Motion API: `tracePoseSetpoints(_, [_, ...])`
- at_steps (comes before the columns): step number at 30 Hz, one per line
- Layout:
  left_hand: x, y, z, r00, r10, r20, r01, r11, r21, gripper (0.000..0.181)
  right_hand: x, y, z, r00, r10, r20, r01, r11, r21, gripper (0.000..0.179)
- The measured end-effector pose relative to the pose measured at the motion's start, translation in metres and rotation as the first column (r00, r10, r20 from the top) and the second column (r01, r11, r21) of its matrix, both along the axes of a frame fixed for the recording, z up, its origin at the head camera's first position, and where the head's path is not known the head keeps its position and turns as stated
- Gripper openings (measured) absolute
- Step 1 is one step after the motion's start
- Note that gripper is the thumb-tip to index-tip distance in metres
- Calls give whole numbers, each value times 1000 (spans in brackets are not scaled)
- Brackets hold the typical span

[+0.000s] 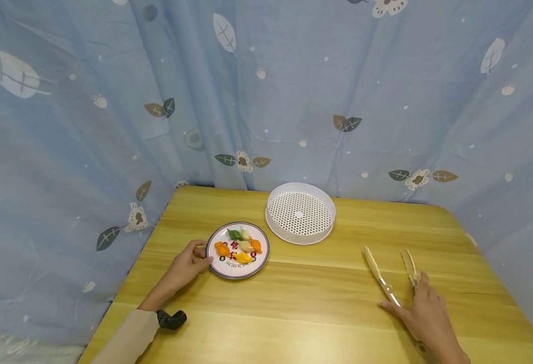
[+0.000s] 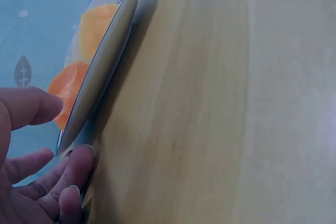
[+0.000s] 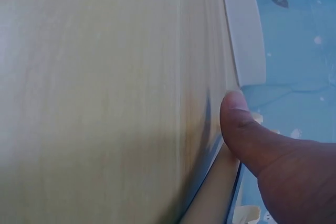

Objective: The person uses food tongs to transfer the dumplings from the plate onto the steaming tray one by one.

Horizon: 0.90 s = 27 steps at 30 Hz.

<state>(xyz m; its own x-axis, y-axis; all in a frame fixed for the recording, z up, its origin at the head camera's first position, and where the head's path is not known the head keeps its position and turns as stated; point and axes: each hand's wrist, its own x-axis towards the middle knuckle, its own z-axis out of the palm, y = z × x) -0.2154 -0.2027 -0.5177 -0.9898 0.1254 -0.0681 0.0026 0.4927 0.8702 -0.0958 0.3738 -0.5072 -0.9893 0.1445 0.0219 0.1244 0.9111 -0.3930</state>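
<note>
White, the plate (image 1: pixel 223 234) left of centre is pinched at its rim by the left hand (image 1: pixel 185 268), likely to spare the dumpling-shaped pieces (image 1: pixel 245 246); lower right, the right hand (image 1: pixel 427 314) grips splayed tongs (image 1: pixel 386 286).

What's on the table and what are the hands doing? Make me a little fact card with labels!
Left hand: holds the rim of the plate
Right hand: holds the tongs, their arms spread apart
On the plate: six small pieces, orange, yellow, green and pale
White tray: round, with a holed bottom, beyond the plate and to its right
Table: yellowish, wood-patterned
Backdrop: blue curtain with leaves
</note>
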Motion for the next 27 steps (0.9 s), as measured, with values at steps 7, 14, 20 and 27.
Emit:
tracePoseSetpoints(7, [-3,1,-5,1000,0,-8,0,1000,-1,61,-2,-3,1,999,-29,-13,29,999,13,125])
tracePoseSetpoints(14, [-4,2,-9,1000,0,-28,-1,1000,-30,68,-8,-5,5,996,-87,26,88,995,-50,124])
tracePoseSetpoints(20, [-5,2,-11,1000,-8,-29,8,1000,-21,70,-12,-4,6,983,-137,122,154,977,-145,128])
tracePoseSetpoints(27, [-5,-1,-11,1000,-19,-20,19,1000,-6,72,-13,3,7,983,-133,125,154,971,-182,81])
